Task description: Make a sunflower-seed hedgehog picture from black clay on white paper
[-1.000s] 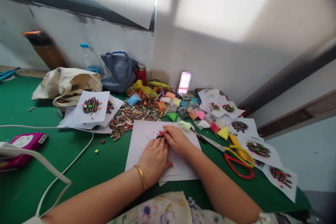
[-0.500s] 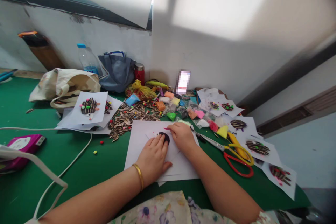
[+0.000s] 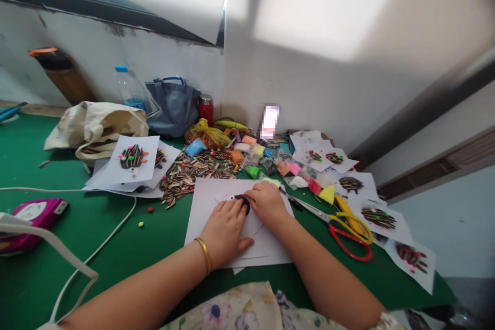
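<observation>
My left hand [image 3: 225, 228] lies flat on the white paper [image 3: 204, 192], fingers stretched out over the edge of a flattened black clay piece [image 3: 246, 207]. The clay has a small white part and a pink dot at its upper left; some of it is hidden under my fingers. My right hand [image 3: 267, 203] is closed in a pinch on a thin magenta stick-like tool [image 3: 243, 195]. The tool's tip lies over the top of the black clay; whether it presses in, I cannot tell.
Sunflower seeds [image 3: 185, 172] are heaped behind the paper, beside bagged coloured clay [image 3: 251, 171]. Scissors [image 3: 323, 213] lie open-handled at the right, near papers with seed hedgehogs [image 3: 381, 218]. More such papers [image 3: 147, 167] are stacked at the left. A phone [image 3: 269, 121] leans against the wall.
My right hand has shifted slightly left and down, bringing the magenta tool from above the black clay onto its top. My left hand has stayed nearly still.
</observation>
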A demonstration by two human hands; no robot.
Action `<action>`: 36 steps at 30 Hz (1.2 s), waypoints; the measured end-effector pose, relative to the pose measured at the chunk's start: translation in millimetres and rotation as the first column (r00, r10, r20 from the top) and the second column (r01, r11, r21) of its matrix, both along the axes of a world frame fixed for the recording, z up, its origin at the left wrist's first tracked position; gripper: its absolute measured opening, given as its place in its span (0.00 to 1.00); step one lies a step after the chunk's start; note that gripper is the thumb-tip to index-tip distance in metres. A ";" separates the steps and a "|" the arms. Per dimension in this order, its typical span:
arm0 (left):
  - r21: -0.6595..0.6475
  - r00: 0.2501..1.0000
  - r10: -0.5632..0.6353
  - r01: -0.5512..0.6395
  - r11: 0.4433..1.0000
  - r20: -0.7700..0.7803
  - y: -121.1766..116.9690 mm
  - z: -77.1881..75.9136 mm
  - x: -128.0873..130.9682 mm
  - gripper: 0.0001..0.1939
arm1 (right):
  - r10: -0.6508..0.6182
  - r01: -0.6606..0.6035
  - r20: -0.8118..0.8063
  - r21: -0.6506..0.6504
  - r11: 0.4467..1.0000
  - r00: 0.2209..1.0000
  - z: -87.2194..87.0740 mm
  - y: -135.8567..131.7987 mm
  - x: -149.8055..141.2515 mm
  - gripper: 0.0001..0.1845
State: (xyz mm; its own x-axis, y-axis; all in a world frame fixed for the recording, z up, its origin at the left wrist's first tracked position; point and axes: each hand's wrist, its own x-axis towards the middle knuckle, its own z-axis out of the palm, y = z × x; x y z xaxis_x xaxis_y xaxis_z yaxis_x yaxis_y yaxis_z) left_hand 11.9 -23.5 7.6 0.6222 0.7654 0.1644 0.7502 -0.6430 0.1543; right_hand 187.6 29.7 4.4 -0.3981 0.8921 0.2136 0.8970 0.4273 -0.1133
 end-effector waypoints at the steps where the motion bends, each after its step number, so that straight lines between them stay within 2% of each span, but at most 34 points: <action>1: 0.001 1.000 0.002 -0.002 1.000 0.003 0.2 -0.1 -0.2 0.39 | 0.017 -0.017 0.005 -0.008 1.000 1.000 0.0 -0.2 0.8 0.11; 6: 0.004 1.000 0.002 -0.002 1.000 0.009 1.9 0.6 -1.5 0.41 | -0.026 0.026 0.020 -0.011 1.000 0.999 1.4 -2.4 4.0 0.12; 17: 0.020 1.000 -0.016 0.016 1.000 0.022 2.8 0.5 -2.3 0.40 | -0.002 0.002 0.006 -0.058 0.998 1.000 7.2 -8.3 8.0 0.12; 26: 0.022 1.000 -0.008 0.008 1.000 0.018 2.9 1.4 -2.8 0.40 | -0.071 0.076 0.075 -0.074 0.994 0.995 12.7 -18.6 4.7 0.12; 30: 0.015 1.000 -0.010 0.010 1.000 0.026 2.5 1.5 -2.6 0.40 | -0.035 0.041 0.065 -0.097 0.994 0.997 12.0 -22.0 1.2 0.10; 33: -0.002 0.998 -0.016 0.016 1.000 0.055 2.8 2.9 -1.7 0.40 | -0.074 0.080 0.078 -0.075 0.994 0.994 10.2 -20.0 3.8 0.10; 36: -0.029 0.985 0.011 -0.007 1.000 0.170 6.0 6.0 -1.2 0.37 | -0.150 0.157 0.120 -0.047 0.987 0.981 9.0 -16.0 11.1 0.10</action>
State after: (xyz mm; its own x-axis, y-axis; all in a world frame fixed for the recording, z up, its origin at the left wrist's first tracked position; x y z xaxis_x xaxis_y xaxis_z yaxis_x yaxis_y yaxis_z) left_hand 10.7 -17.5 13.6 0.5800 0.7767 0.2457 0.7172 -0.6299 0.2980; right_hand 198.7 13.7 13.4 -0.2745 0.9538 0.1224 0.9599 0.2794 -0.0242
